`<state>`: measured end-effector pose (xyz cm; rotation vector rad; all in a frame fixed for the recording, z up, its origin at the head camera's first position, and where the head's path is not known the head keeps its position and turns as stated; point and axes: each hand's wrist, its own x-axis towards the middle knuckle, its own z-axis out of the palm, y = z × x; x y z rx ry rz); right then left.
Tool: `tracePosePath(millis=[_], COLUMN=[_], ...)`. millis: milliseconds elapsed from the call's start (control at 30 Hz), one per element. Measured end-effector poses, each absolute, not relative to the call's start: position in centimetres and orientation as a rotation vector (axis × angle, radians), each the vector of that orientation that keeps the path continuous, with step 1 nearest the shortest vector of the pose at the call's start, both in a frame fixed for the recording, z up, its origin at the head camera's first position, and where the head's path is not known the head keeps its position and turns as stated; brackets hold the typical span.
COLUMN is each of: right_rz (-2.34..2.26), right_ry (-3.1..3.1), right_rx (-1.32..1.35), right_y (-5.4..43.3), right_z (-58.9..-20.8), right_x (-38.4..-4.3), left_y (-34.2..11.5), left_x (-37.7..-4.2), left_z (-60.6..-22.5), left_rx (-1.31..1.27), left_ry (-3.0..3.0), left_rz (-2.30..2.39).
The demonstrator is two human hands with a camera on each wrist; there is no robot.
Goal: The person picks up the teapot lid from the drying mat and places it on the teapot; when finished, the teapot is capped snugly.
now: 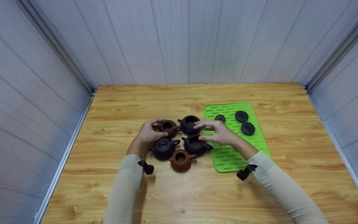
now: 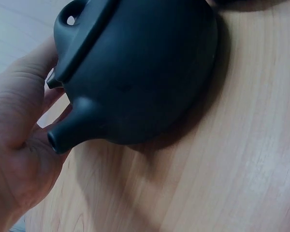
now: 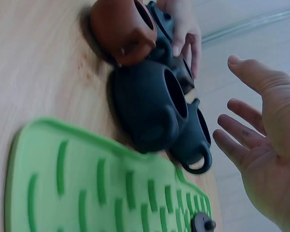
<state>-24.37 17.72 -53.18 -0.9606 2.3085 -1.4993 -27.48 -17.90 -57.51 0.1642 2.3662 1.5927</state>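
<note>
Several small teapots stand bunched on the wooden table. My left hand grips a small dark brown teapot, its thumb and fingers at opposite sides of the body. Just nearer stands a black teapot with its lid on; it fills much of the left wrist view. My right hand hovers with fingers spread and loosely bent, holding nothing, over the right side of two lidless black teapots, the far one and the near one. A lidless reddish-brown teapot stands closest to me.
On the right lies a green ridged mat. It bears a small dark lid and two larger black lids, one farther back and one nearer. Pale panel walls enclose the table at the back and sides.
</note>
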Motion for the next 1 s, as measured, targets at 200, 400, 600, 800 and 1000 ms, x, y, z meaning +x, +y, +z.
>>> tracePosePath(millis=[200,400,600,800,1000], right_rz=[-1.486,-1.487,-1.484,-1.541,-1.54], right_ry=[2.36,2.403,2.451,2.493,2.563], right_rx=[-0.898,-0.817,-0.727,-0.62,-0.51], right_y=[19.7,21.6,22.9,23.8,24.3], right_z=[-53.3,-53.3,-53.3,-53.6,-54.3], right_x=[-24.7,-25.1,-25.8,-26.8,-27.4], left_y=[-17.6,-17.5,-17.6,-17.6,-17.6], left_x=[-27.3,-27.1,-27.2,-27.3,-27.2], left_z=[-57.5,-57.4,-57.4,-57.4,-57.3], left_rx=[0.11,0.072,0.03,0.032,0.02], left_ry=[2.325,2.297,2.26,2.252,2.223], left_rz=[1.661,1.689,1.717,1.742,1.769])
